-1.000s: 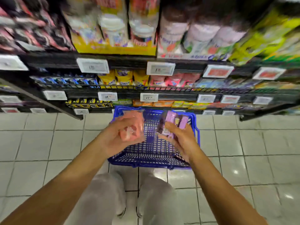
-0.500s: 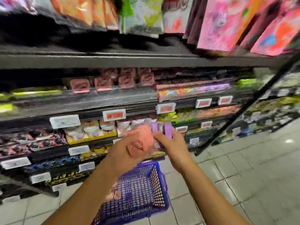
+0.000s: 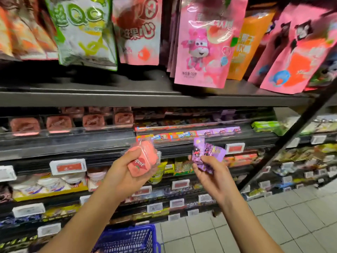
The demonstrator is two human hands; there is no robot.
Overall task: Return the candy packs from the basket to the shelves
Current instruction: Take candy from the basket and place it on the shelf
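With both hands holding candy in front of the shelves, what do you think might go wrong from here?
1. The right hand pinches several purple packs fanned loosely; one may slip out.
2. The left hand is full with the pink pack, so neither hand is free to clear space among the salmon packs.

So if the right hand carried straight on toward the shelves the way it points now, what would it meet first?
Probably the strip of purple candy packs at the front of the shelf just above it. The right hand holds purple packs pointing up and forward at that row; depth is unclear, so the black shelf edge could come first.
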